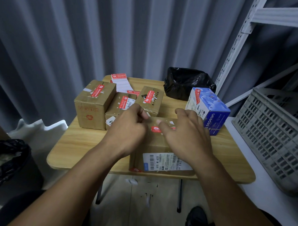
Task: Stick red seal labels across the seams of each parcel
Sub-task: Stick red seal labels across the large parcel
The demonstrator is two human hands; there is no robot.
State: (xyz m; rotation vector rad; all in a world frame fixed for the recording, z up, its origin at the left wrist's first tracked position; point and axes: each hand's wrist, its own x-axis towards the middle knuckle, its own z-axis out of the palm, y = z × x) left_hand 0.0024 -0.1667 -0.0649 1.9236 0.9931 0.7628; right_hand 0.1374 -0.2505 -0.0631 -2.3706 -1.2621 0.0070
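Note:
A brown cardboard parcel [154, 143] with a white shipping sticker [165, 161] sits at the front of the wooden table [76, 144]. A red seal label [155, 129] lies on its top, between my hands. My left hand [127, 127] has its fingers curled at the label's left end; nothing shows in its grip. My right hand [186, 131] rests on the parcel top with relaxed fingers, covering the label's right end. Behind stand three brown parcels [92, 107] [118, 108] [150, 99], each with a red label. A fan-folded strip of labels [119, 83] lies at the back.
A blue and white box [212, 113] with a red label stands at the right of the table. Behind it is a black plastic bag [188, 82]. A grey crate [271, 130] sits on a white shelf at right, a black-lined bin [8, 158] at left.

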